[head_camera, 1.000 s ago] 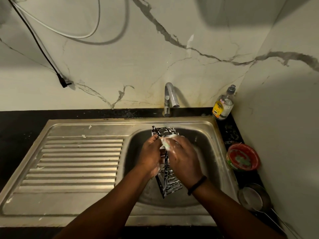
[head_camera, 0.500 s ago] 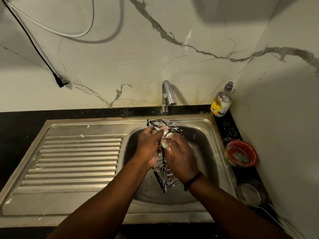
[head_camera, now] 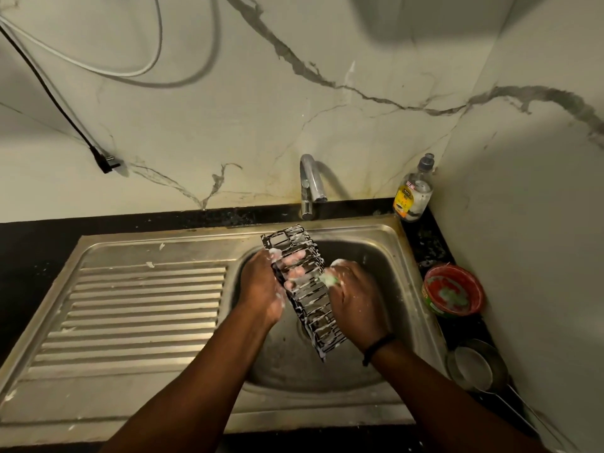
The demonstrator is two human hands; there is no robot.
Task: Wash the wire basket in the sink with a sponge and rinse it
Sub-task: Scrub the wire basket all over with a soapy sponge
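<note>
1. Over the sink [head_camera: 385, 237], our left hand [head_camera: 261, 289] grips the soapy wire basket [head_camera: 310, 308] — our right hand [head_camera: 354, 299] pinches the sponge [head_camera: 328, 278] against it.
2. Suds could loosen our grip — the basket might drop.

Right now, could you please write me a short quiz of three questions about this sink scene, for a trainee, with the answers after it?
1. True or false: water runs from the curved chrome tap.
2. Which hand holds the soapy green sponge? A) left hand B) right hand C) neither
3. Fill in: the black wire basket, covered in foam, is held above the steel ____.

Key
1. False; no stream shows.
2. B; the left hand grips the basket, fingers through the wires.
3. sink
</note>
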